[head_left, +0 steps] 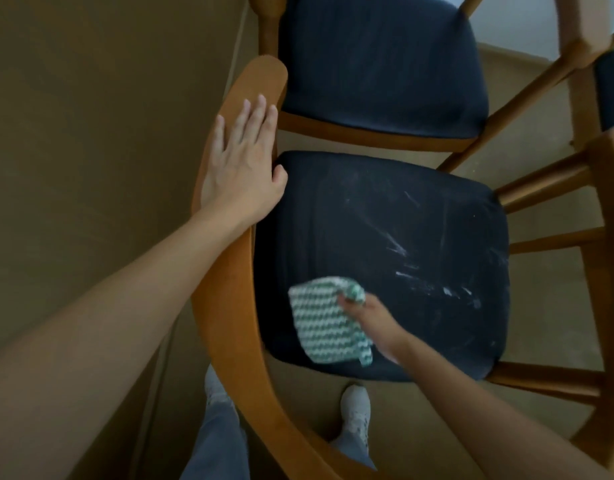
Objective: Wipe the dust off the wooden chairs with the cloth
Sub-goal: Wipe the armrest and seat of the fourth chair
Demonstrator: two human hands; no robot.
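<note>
Plainly the job is only partly done. The left hand [241,168] lies flat, fingers straight and close together, on the curved wooden back rail [229,306] of the nearest chair [541,379], seemingly to steady it. The right hand [375,327] has its fingers curled round a green-and-white patterned cloth [319,320], which is pressed on the dark seat cushion [368,209] below the left hand. To the right of the right hand the cushion carries white streaks [447,291] of dust, so that side is unwiped. Whether the wooden rail and legs have been wiped cannot be told. Beyond the left hand's fingertips stands a second chair [378,131]. Its seat shows no clear streaks, but I judge it probably awaits its turn.
</note>
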